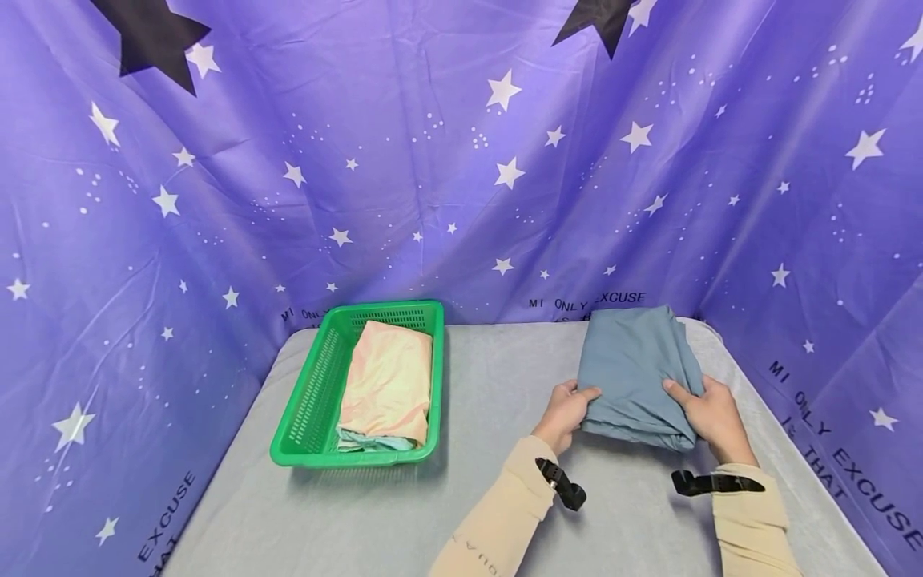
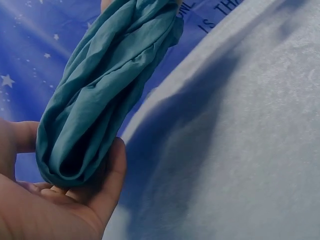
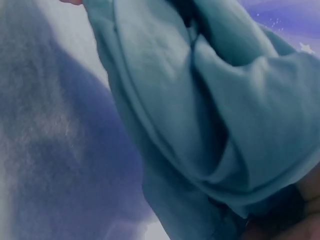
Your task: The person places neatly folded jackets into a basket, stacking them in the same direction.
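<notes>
- Cloth, blue-grey and folded into a bundle [image 1: 638, 373], held by both hands at the right of the bench [image 1: 505, 393]; raised above the surface, shadow below it in the left wrist view.
- Left hand [image 1: 565, 415]: grips the bundle's near left edge, thumb on top; left wrist view shows thumb and fingers around the rolled fold, with layers looping into an open hollow at that end.
- Right hand [image 1: 719, 418]: grips the near right side, thumb on the upper face; right wrist view shows only a bit of it at the lower corner, mostly behind loose folds.
- Green basket [image 1: 346, 460], perforated walls, on the bench left of the bundle, well apart from it.
- Peach cloth [image 1: 389, 373], folded, inside the basket toward its right wall; pale green cloth [image 1: 378, 442] peeks out beneath its near edge.
- Beige sleeves [image 1: 505, 505], black strap [image 1: 558, 482] at each wrist.
- Purple curtain [image 1: 404, 104] with stars and printed lettering around the bench.
</notes>
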Demonstrator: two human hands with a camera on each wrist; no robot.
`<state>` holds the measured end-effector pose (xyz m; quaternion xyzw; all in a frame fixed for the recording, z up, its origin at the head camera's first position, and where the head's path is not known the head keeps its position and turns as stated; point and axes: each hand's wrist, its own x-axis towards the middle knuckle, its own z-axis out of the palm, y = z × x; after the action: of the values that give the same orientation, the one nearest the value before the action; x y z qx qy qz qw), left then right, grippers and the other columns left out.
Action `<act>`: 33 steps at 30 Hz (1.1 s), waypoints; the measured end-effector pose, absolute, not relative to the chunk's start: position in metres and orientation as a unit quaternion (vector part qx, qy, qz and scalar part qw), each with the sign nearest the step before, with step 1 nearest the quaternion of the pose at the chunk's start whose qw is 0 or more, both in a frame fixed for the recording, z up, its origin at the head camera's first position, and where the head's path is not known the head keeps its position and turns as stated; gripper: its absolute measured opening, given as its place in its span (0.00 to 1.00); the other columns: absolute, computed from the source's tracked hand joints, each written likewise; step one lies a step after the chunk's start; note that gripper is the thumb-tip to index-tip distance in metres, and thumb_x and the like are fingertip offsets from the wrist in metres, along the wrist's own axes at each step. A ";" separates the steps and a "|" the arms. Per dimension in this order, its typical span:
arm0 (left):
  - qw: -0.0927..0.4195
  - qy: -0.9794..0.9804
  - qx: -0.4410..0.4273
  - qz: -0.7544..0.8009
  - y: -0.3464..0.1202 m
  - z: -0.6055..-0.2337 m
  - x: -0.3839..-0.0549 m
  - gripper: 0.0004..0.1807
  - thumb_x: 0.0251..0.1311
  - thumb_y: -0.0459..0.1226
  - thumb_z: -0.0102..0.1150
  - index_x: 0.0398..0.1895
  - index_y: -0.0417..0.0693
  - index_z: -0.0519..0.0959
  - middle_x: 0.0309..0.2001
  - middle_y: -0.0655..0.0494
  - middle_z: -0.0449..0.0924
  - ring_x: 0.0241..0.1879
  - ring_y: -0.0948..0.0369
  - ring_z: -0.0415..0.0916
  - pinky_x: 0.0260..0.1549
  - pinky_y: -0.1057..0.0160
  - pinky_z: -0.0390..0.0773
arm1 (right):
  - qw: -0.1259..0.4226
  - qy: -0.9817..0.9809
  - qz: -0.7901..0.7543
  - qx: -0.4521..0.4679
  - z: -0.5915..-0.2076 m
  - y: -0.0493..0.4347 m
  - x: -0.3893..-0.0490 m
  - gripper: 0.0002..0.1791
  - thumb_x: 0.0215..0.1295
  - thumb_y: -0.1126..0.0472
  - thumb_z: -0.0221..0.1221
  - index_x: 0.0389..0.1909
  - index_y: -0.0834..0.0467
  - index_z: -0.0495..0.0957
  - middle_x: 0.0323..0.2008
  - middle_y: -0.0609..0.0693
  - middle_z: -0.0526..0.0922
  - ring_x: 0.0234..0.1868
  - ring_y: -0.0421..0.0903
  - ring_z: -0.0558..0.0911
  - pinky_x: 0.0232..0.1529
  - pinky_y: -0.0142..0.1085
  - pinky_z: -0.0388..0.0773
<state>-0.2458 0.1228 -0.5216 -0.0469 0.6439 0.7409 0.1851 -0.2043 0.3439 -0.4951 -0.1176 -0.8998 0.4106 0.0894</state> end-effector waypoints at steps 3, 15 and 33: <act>0.174 0.643 -0.040 0.745 0.120 -0.516 -0.246 0.20 0.68 0.42 0.63 0.58 0.42 0.80 0.50 0.51 0.83 0.48 0.56 0.81 0.54 0.50 0.80 | 0.106 -0.898 0.412 -0.112 -0.490 0.339 -0.202 0.29 0.75 0.45 0.57 0.54 0.71 0.78 0.51 0.69 0.82 0.36 0.34 0.74 0.36 0.31 0.71; 0.124 0.655 0.000 0.745 0.092 -0.502 -0.245 0.14 0.69 0.44 0.62 0.48 0.43 0.83 0.36 0.54 0.87 0.32 0.65 0.80 0.38 0.66 0.80 | 0.144 -0.888 0.427 -0.088 -0.478 0.312 -0.205 0.29 0.74 0.47 0.59 0.58 0.70 0.78 0.54 0.68 0.83 0.38 0.23 0.71 0.42 0.29 0.70; 0.127 0.648 0.013 0.751 0.046 -0.492 -0.245 0.17 0.70 0.42 0.61 0.55 0.42 0.79 0.40 0.52 0.87 0.34 0.65 0.81 0.37 0.66 0.79 | 0.135 -0.889 0.435 -0.048 -0.476 0.277 -0.213 0.27 0.75 0.48 0.58 0.59 0.68 0.78 0.54 0.67 0.84 0.51 0.49 0.80 0.50 0.36 0.73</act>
<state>-0.2447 0.0459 -0.4924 0.0133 0.6480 0.7509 0.1269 -0.2132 0.2771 -0.4763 -0.0478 -0.8891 0.4345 0.1354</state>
